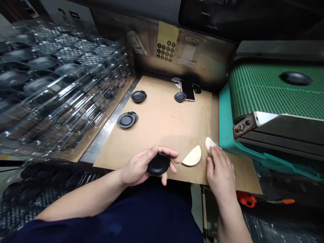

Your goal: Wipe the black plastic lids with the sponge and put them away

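Note:
My left hand (149,165) is wrapped round a round black compact case (159,164), held just above the near edge of the cardboard. My right hand (221,168) is at the right, its fingertips closed on a cream-white rounded sponge pad (209,143), part of which they hide. Between the two hands a cream-white half-round pad (192,156) lies flat. Farther off on the cardboard (162,125) sit several dark cases: a pair overlapping at the left (127,119), one behind it (138,96), and another (180,97) beside a phone (188,90).
Clear plastic trays (63,94) holding black cases are stacked at the left. On the right, a green conveyor belt (258,87) carries a dark oval piece (295,78), with a teal bin (226,125) beneath it. A panel with a yellow note (167,32) stands at the back.

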`<state>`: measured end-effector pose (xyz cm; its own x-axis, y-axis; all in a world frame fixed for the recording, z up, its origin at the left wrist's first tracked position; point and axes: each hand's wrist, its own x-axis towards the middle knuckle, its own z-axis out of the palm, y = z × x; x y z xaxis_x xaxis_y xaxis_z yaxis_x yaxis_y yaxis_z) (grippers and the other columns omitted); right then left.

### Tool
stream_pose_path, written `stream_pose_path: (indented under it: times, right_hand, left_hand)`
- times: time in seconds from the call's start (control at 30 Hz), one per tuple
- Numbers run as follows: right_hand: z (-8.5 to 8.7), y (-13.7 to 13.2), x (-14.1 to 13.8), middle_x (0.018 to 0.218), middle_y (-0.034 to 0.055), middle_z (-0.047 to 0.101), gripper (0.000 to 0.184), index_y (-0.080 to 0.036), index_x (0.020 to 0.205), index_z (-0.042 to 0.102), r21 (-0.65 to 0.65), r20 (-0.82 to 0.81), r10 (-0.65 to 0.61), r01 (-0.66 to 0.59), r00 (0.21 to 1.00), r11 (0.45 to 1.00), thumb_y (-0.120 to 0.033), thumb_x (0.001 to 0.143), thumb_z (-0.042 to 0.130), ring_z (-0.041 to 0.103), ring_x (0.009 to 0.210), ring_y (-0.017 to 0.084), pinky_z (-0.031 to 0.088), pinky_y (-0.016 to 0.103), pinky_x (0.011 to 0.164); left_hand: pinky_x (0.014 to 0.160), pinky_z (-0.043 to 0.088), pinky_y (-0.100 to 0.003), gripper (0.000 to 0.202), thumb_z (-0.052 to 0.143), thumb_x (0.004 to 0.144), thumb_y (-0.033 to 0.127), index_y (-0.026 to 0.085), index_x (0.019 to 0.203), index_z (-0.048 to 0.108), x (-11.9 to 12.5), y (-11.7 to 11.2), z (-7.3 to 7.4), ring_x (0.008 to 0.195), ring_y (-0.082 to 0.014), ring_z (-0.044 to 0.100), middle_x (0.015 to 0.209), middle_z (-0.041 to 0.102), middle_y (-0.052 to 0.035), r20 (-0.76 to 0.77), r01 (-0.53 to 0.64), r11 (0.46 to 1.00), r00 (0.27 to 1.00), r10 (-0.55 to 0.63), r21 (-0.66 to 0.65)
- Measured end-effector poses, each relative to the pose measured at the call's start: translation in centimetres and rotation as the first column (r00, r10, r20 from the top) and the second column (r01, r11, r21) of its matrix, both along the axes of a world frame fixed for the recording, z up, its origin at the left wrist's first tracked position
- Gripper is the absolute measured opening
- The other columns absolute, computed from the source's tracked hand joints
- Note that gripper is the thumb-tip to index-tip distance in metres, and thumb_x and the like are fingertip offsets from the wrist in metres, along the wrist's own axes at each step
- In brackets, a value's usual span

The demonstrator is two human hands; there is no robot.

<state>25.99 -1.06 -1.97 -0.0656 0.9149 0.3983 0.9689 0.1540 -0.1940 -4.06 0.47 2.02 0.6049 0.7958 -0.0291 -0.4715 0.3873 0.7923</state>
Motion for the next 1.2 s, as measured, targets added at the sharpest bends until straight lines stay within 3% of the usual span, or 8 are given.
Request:
stream_pose_path:
  times: [0.1, 0.23, 0.43, 0.63, 0.77, 0.87, 1.0, 1.2]
  right_hand:
    - [-0.5, 0.7, 0.5, 0.143, 0.0137, 0.063, 0.041, -0.019, 0.138, 0.059, -0.023, 0.086, -0.074, 0.076, 0.994, 0.997, -0.032, 0.104, 0.042, 0.058, 0.131, 0.032, 0.047, 0.048, 0.101]
    - [-0.3, 1.3, 0.6, 0.143, 0.0147, 0.063, 0.045, -0.019, 0.139, 0.059, -0.036, 0.131, -0.163, 0.169, 0.978, 0.985, -0.039, 0.101, 0.044, 0.058, 0.123, 0.035, 0.046, 0.049, 0.091]
    - [-0.2, 1.6, 1.0, 0.123, 0.0169, 0.07, 0.047, -0.017, 0.131, 0.065, 0.028, 0.001, -0.16, 0.16, 0.987, 0.987, -0.046, 0.097, 0.052, 0.06, 0.112, 0.036, 0.046, 0.054, 0.094]
    - [-0.4, 0.2, 0.7, 0.13, 0.0153, 0.064, 0.052, -0.02, 0.137, 0.061, -0.009, -0.673, -0.131, 0.169, 0.728, 0.986, -0.047, 0.093, 0.062, 0.064, 0.114, 0.03, 0.05, 0.052, 0.102]
    - [0.0, -0.2, 0.8, 0.122, 0.013, 0.068, 0.048, -0.019, 0.132, 0.062, -0.068, -0.935, -0.106, 0.12, 0.338, 0.99, -0.048, 0.094, 0.059, 0.071, 0.097, 0.026, 0.056, 0.054, 0.094]
    - [0.0, -0.1, 1.3, 0.117, 0.0107, 0.07, 0.054, -0.02, 0.131, 0.063, -0.142, -0.935, -0.171, 0.113, 0.312, 0.983, -0.051, 0.087, 0.07, 0.071, 0.092, 0.024, 0.057, 0.047, 0.091]
    - [-0.8, -0.4, 1.9, 0.109, 0.0087, 0.075, 0.058, -0.021, 0.121, 0.071, -0.301, -0.802, -0.35, 0.18, 0.484, 0.937, -0.063, 0.081, 0.073, 0.071, 0.091, 0.025, 0.056, 0.042, 0.093]
    - [-1.5, -1.0, 1.9, 0.088, 0.0072, 0.077, 0.052, -0.018, 0.112, 0.073, -0.311, -0.859, -0.36, 0.189, 0.364, 0.932, -0.064, 0.088, 0.065, 0.072, 0.077, 0.024, 0.059, 0.04, 0.082]
  left_hand:
    - [0.086, 0.058, -0.043, 0.044, 0.04, 0.105, 0.041, 0.024, 0.143, 0.054, -1.1, 0.9, 0.9, 0.092, -0.0201, 0.066, 0.126, 0.058, -0.0149, -0.342, -0.115, 0.922, 0.906, 0.25, 0.37]
    - [0.108, 0.051, -0.048, 0.092, 0.075, 0.086, 0.03, 0.03, 0.161, 0.023, -1.7, 1.9, 1.9, 0.112, -0.0222, 0.059, 0.142, 0.038, -0.0149, -0.357, -0.043, 0.456, 0.561, 0.747, 0.889]
    - [0.106, 0.057, -0.042, 0.115, 0.086, 0.075, 0.025, 0.02, 0.164, 0.014, -1.3, 2.1, 2.1, 0.11, -0.0205, 0.063, 0.142, 0.036, -0.0171, -0.12, 0.015, 0.128, 0.468, 0.875, 0.992]
    - [0.108, 0.053, -0.045, 0.1, 0.084, 0.077, 0.029, 0.017, 0.156, 0.025, -1.6, 2.4, 3.0, 0.117, -0.0248, 0.061, 0.133, 0.047, -0.0161, -0.159, 0.06, 0.148, 0.407, 0.9, 0.987]
    - [0.086, 0.056, -0.033, 0.027, 0.065, 0.093, 0.03, 0.02, 0.116, 0.055, -2.3, 3.5, 3.4, 0.095, -0.018, 0.064, 0.104, 0.064, -0.0063, -0.502, 0.157, 0.492, 0.477, 0.721, 0.856]
    - [0.076, 0.053, -0.03, 0.02, 0.051, 0.101, 0.037, 0.021, 0.092, 0.058, -3.3, 4.8, 2.3, 0.08, -0.0152, 0.063, 0.089, 0.066, -0.0031, -0.705, 0.195, 0.694, 0.388, 0.594, 0.693]
    - [0.096, 0.049, -0.045, 0.028, 0.045, 0.102, 0.04, 0.02, 0.103, 0.064, -5.1, 5.6, 0.1, 0.1, -0.0243, 0.062, 0.103, 0.067, -0.0099, -0.708, 0.158, 0.69, 0.2, 0.678, 0.706]
    - [0.109, 0.043, -0.05, 0.064, 0.065, 0.091, 0.049, 0.021, 0.146, 0.047, -6.1, 3.3, -1.2, 0.125, -0.0319, 0.051, 0.136, 0.057, -0.0158, -0.735, 0.414, 0.638, 0.128, 0.666, 0.65]
